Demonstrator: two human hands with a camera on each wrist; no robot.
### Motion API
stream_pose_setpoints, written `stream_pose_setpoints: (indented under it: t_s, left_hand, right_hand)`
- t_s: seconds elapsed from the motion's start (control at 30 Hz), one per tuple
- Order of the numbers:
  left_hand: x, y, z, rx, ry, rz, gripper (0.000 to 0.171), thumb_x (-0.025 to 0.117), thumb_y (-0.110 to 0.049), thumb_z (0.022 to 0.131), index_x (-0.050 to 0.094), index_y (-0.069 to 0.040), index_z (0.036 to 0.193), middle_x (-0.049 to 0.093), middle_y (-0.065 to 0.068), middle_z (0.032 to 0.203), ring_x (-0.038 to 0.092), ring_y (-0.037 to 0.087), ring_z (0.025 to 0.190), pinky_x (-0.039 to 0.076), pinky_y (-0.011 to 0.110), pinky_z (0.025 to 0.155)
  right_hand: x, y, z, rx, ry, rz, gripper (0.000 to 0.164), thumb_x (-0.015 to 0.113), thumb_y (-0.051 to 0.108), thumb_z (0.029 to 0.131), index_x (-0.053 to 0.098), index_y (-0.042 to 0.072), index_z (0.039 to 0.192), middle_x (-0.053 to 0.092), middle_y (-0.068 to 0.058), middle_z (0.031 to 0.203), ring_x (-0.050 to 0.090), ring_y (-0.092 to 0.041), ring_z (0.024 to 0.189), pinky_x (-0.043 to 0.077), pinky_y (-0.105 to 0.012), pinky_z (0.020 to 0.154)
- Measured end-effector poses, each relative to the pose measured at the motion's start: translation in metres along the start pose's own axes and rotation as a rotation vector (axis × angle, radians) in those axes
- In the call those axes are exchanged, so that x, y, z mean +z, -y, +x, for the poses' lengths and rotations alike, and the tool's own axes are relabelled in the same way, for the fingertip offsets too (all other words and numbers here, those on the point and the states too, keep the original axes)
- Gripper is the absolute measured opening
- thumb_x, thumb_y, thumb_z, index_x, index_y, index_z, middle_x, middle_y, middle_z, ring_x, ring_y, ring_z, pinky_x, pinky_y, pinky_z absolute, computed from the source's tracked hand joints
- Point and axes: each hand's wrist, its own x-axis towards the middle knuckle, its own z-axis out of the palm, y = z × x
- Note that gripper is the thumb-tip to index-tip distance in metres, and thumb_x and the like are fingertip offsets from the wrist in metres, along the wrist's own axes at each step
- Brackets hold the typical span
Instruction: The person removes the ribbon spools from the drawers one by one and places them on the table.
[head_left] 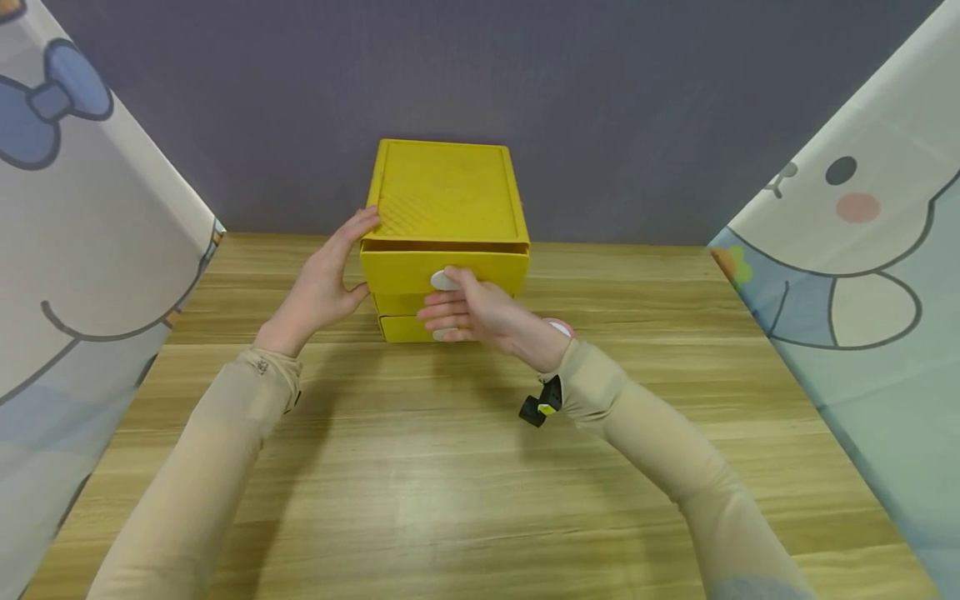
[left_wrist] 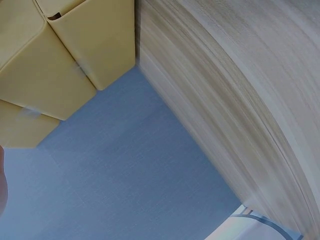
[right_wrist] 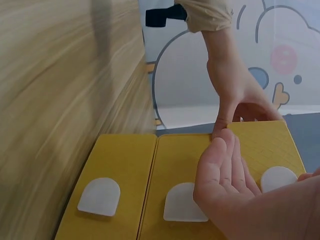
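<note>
A yellow drawer cabinet (head_left: pixel 450 187) stands against the dark back panel. Its top drawer (head_left: pixel 390 271) sits slightly out, with a dark gap above its front. My left hand (head_left: pixel 318 287) is at the cabinet's left side, fingertips at the top edge and thumb by the drawer front. In front of the drawers is my right hand (head_left: pixel 491 317), its thumb at the top drawer's white pull (head_left: pixel 442 280) and its other fingers extended below. The right wrist view shows the middle white pull (right_wrist: pixel 185 202), partly covered by those fingers, and the bottom white pull (right_wrist: pixel 100 196).
A pink-and-white round object (head_left: pixel 558 327) shows partly behind my right wrist. The wooden table (head_left: pixel 420 483) runs up to the dark panel (head_left: pixel 637 125). Printed cartoon sheets (head_left: pixel 862 275) flank both sides. A black wrist device (head_left: pixel 543 404) hangs below my right sleeve.
</note>
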Motion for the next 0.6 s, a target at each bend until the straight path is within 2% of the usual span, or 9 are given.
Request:
stream_pose_setpoints:
  t_s: [0.1,0.33,0.6]
  left_hand:
    - [0.0,-0.001,0.0,0.0,0.001,0.008,0.093,0.07,0.022,0.067,0.031,-0.007,0.145,0.03,0.01,0.157,0.027,0.028,0.146,0.042,0.053,0.107]
    - [0.001,0.0,0.002,0.022,-0.013,0.012,0.09,0.076,0.013,0.069,0.032,-0.006,0.145,0.032,0.01,0.156,0.032,0.028,0.144,0.036,0.048,0.114]
    - [0.001,-0.001,0.001,0.023,-0.015,0.012,0.088,0.077,0.01,0.07,0.032,-0.005,0.145,0.032,0.01,0.156,0.034,0.029,0.142,0.035,0.048,0.115]
  right_hand:
    - [0.0,0.002,0.003,0.002,-0.02,0.019,0.064,0.028,0.049,0.102,0.05,-0.003,0.131,0.058,-0.021,0.132,0.057,-0.035,0.122,0.039,-0.051,0.112]
    - [-0.001,0.006,0.008,0.005,-0.044,0.002,0.064,0.028,0.05,0.101,0.052,-0.001,0.131,0.06,-0.019,0.131,0.055,-0.036,0.124,0.043,-0.049,0.109]
    - [-0.001,0.007,0.011,0.002,-0.061,-0.007,0.063,0.029,0.051,0.101,0.055,0.001,0.129,0.063,-0.016,0.128,0.059,-0.032,0.12,0.044,-0.047,0.108]
